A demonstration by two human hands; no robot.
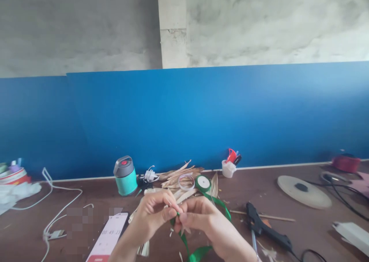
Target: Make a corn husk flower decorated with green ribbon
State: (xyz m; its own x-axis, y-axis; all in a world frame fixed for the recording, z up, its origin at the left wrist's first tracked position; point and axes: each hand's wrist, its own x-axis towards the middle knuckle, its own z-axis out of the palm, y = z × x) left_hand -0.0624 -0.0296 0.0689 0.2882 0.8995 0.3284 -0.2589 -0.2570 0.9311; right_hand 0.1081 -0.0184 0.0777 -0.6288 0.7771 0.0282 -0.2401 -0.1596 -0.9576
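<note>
My left hand (154, 212) and my right hand (198, 216) meet above the brown table (305, 223), fingertips pinched together on a green ribbon (198, 252). The ribbon runs from a green spool (203, 182) behind my hands, round the right hand, and hangs down below them. A thin pale strip shows between the left fingers. Behind the hands lies a pile of dry straw-coloured leaves (180, 177) with a clear tape ring (186, 181) on it.
A teal flask (125, 176), white charger and cables (57, 208), a phone showing a timer (108, 237), a black glue gun (263, 225), a wooden stick (265, 216), a white cup of tools (229, 166), a pale disc (304, 191), a red tub (346, 162) lie around. A blue panel backs the table.
</note>
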